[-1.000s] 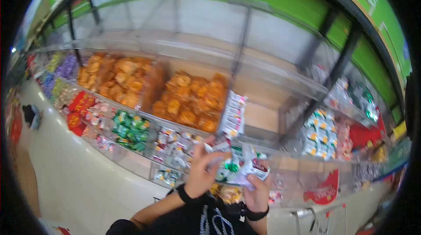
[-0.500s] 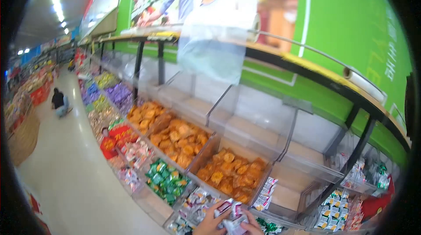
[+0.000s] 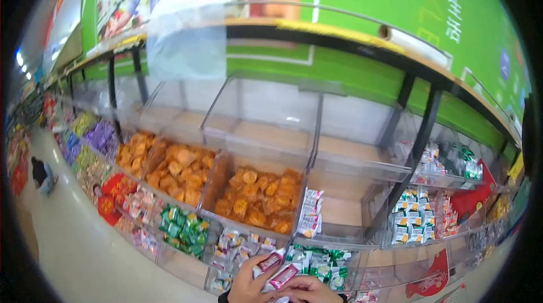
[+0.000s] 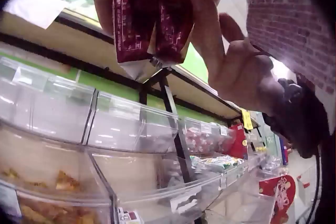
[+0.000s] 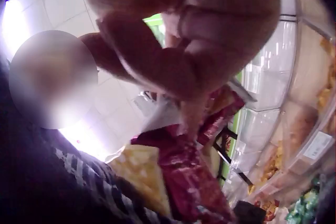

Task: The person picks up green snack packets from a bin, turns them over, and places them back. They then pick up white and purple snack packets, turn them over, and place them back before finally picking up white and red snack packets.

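Note:
In the head view, at the lower centre, my left hand grips small maroon-and-white snack packets. One snack packet lies across its fingers and another pokes up behind it. Seen from the left wrist, two packets hang side by side from the fingers, maroon backs showing. My right hand meets the left from the right side, fingers bent at the packets' lower ends. The right wrist view shows its fingertips pinching a maroon packet with a yellow panel beside it.
Clear-walled bins line the shelf: orange-wrapped snacks, green packets, white-and-green packets beyond a black post. A plastic bag hangs from a roll above. Down the aisle at left, a person is low near the floor.
The head view tilted up, then swung right and partly down. Both hands have stayed together around the packets, which now show their maroon fronts; the hands sit lower in view than a second ago.

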`<state>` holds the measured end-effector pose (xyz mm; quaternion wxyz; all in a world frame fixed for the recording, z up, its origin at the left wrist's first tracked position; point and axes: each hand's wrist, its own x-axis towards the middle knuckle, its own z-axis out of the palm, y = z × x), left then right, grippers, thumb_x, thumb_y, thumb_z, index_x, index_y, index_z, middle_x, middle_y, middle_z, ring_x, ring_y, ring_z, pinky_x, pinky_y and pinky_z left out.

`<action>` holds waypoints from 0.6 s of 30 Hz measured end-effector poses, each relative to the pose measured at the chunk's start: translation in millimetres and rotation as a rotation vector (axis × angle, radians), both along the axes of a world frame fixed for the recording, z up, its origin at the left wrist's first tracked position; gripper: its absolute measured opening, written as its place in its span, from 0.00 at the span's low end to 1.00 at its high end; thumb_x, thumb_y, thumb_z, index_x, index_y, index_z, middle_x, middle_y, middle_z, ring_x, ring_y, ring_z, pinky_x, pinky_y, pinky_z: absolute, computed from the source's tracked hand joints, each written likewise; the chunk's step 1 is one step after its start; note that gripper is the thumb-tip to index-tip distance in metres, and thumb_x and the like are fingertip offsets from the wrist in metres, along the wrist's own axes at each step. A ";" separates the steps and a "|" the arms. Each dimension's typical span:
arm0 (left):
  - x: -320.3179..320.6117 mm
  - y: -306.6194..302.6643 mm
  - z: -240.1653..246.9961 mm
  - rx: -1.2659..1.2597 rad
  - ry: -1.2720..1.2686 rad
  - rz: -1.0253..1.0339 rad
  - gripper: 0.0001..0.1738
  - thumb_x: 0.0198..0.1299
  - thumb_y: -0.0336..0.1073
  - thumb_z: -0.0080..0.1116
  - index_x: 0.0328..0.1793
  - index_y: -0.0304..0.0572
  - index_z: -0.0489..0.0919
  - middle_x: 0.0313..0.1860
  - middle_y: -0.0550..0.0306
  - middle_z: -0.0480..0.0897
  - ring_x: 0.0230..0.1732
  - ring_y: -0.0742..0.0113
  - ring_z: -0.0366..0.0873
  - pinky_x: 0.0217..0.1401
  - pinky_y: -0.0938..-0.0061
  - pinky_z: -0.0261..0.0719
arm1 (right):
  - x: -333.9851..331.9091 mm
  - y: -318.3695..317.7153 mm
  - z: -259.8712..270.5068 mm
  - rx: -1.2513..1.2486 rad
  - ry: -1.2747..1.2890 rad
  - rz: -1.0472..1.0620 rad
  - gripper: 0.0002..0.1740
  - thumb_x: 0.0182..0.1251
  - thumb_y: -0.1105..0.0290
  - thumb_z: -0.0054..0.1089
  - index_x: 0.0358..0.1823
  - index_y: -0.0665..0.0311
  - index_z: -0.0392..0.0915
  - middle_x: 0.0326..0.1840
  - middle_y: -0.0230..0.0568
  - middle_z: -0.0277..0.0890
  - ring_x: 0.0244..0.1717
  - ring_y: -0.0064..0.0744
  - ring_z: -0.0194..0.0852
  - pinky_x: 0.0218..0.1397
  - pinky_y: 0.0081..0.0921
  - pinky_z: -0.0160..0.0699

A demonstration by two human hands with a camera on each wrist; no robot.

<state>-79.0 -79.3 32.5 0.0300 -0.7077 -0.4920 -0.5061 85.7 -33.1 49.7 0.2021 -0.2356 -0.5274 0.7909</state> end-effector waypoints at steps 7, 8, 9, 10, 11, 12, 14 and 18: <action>5.8 2.6 -13.6 -0.106 -0.170 -0.204 0.27 0.44 0.42 0.62 0.50 0.40 0.69 0.53 0.43 0.66 0.50 0.47 0.66 0.51 0.58 0.64 | 30.3 -12.8 -54.8 0.180 -0.043 0.173 0.43 0.43 0.84 0.62 0.59 0.60 0.46 0.51 0.49 0.63 0.27 0.20 0.63 0.24 0.13 0.65; 4.3 -0.4 -10.1 -0.126 -0.202 -0.206 0.26 0.46 0.41 0.62 0.50 0.39 0.69 0.54 0.43 0.65 0.51 0.48 0.66 0.51 0.58 0.64 | 29.1 -14.1 -55.6 0.119 -0.088 0.171 0.45 0.43 0.85 0.61 0.60 0.59 0.42 0.52 0.50 0.62 0.27 0.21 0.64 0.25 0.13 0.66; 4.1 -1.5 -6.7 -0.146 -0.236 -0.223 0.25 0.47 0.40 0.61 0.50 0.39 0.69 0.54 0.43 0.64 0.51 0.49 0.66 0.51 0.58 0.65 | 26.8 -12.6 -48.6 0.059 -0.148 0.182 0.46 0.44 0.85 0.60 0.61 0.58 0.40 0.52 0.51 0.62 0.27 0.21 0.65 0.25 0.14 0.68; 2.8 -2.1 -9.4 -0.144 -0.276 -0.208 0.24 0.49 0.41 0.59 0.52 0.41 0.69 0.55 0.44 0.65 0.54 0.50 0.65 0.52 0.59 0.65 | 23.5 -9.7 -51.4 0.078 -0.128 0.207 0.47 0.45 0.85 0.60 0.62 0.57 0.39 0.52 0.51 0.62 0.29 0.23 0.67 0.26 0.15 0.69; 2.5 -2.5 -17.7 -0.138 -0.278 -0.178 0.24 0.49 0.41 0.59 0.52 0.41 0.69 0.55 0.44 0.65 0.54 0.50 0.65 0.52 0.59 0.65 | 22.0 -7.5 -55.1 0.094 -0.110 0.220 0.47 0.46 0.84 0.59 0.63 0.56 0.37 0.52 0.52 0.62 0.32 0.25 0.70 0.27 0.15 0.70; 1.9 -2.0 -28.8 -0.222 -0.347 -0.121 0.25 0.47 0.39 0.61 0.52 0.42 0.70 0.55 0.47 0.65 0.56 0.52 0.63 0.55 0.61 0.63 | 17.5 -7.7 -54.6 0.098 -0.111 0.243 0.47 0.46 0.84 0.59 0.63 0.56 0.37 0.52 0.52 0.62 0.32 0.25 0.70 0.27 0.15 0.70; -2.7 -3.8 -41.4 -0.253 -0.438 0.021 0.27 0.45 0.35 0.63 0.53 0.40 0.69 0.53 0.52 0.68 0.54 0.59 0.66 0.57 0.67 0.63 | 9.6 -11.3 -53.9 0.079 -0.071 0.169 0.47 0.48 0.81 0.60 0.63 0.57 0.36 0.52 0.52 0.63 0.39 0.31 0.72 0.31 0.17 0.73; -17.8 -17.8 -51.2 -0.262 -1.204 -0.034 0.27 0.48 0.35 0.61 0.55 0.36 0.66 0.50 0.52 0.71 0.52 0.68 0.68 0.57 0.73 0.62 | 1.3 8.0 -76.2 -0.018 0.023 0.311 0.39 0.50 0.77 0.59 0.61 0.63 0.46 0.51 0.48 0.65 0.45 0.34 0.70 0.38 0.21 0.73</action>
